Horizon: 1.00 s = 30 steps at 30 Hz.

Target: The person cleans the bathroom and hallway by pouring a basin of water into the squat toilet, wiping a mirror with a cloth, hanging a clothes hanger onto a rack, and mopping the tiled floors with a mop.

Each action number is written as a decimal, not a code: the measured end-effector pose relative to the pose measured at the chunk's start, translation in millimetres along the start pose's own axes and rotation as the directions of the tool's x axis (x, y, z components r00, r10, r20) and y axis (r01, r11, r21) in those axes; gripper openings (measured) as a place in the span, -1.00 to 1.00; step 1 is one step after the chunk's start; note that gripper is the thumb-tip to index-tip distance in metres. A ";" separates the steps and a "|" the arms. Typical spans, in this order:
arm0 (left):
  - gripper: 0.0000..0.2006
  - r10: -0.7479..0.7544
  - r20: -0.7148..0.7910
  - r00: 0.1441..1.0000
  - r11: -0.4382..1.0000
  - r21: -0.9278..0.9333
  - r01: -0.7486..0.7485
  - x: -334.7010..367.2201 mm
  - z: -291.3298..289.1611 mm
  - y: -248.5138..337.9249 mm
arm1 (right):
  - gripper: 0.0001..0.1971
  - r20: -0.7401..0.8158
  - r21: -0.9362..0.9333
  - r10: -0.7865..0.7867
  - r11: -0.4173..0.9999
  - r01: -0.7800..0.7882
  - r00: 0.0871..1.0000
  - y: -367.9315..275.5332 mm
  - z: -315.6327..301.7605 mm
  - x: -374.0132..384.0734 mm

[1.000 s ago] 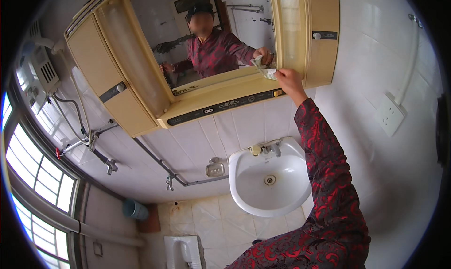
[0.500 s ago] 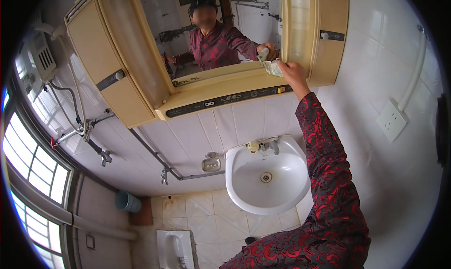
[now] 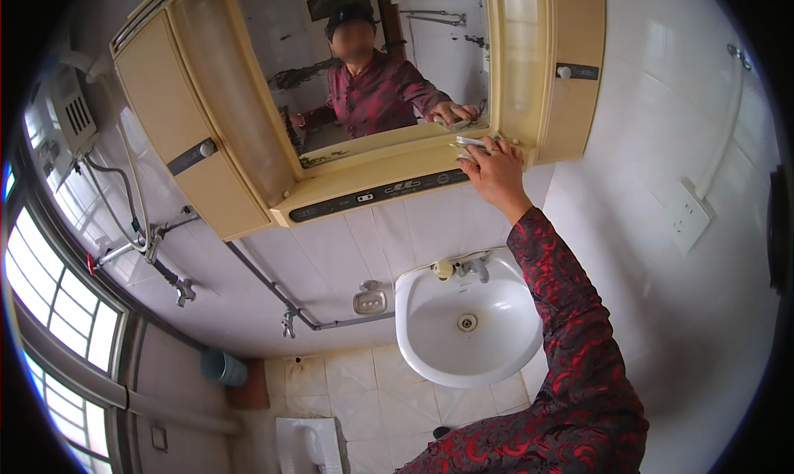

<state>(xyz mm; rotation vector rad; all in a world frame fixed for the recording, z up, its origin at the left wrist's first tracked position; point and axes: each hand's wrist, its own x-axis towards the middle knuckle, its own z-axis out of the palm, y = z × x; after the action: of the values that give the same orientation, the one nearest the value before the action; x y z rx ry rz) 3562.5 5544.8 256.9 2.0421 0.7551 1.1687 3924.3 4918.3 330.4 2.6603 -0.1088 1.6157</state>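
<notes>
My right hand point(image 3: 495, 169) reaches up to the ledge point(image 3: 376, 170) under the mirror of a cream wall cabinet. Bent fingers press a crumpled pale cloth point(image 3: 471, 143), whitish with some green, down against the ledge's right part; the palm hides some of it. In the mirror point(image 3: 447, 52) the same hand and cloth show again. Beneath my right forearm stands a white washbasin point(image 3: 426, 354) with a tap point(image 3: 477, 267). My left hand does not show directly; only a small, unclear reflection of it appears at the mirror's left edge.
Cabinet doors point(image 3: 579, 35) flank the mirror. A water heater point(image 3: 70, 110) with hoses and pipes hangs at left beside barred windows. Below are a soap dish point(image 3: 370, 301), a blue bucket point(image 3: 225, 368) and a squat toilet point(image 3: 289, 441). A wall socket point(image 3: 691, 215) sits at right.
My right hand has moved down and slightly left, from holding the cloth up near the mirror's lower right corner to pressing it flat on the ledge. The view has shifted slightly.
</notes>
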 end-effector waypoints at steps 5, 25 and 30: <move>-0.75 0.034 -0.015 0.999 0.999 0.012 -0.034 -2.9 6.2 11.4 | -0.62 0.064 0.026 0.017 0.999 -0.019 0.998 -3.9 -6.5 7.1; -0.78 0.172 -0.025 0.985 0.982 0.087 -0.170 4.0 -5.0 16.6 | -0.76 0.120 0.178 -0.083 0.982 0.060 0.989 -16.3 -0.1 15.6; -0.81 0.137 -0.042 0.990 0.990 0.024 -0.137 6.5 -7.7 7.5 | -0.77 0.157 0.190 -0.086 0.980 0.056 0.984 -18.2 -0.6 17.4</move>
<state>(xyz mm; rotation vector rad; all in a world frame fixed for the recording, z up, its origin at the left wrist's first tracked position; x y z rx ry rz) 3559.7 5547.0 269.0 2.1203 0.6592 1.2905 3933.1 4935.7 346.3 2.8964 0.1398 1.4507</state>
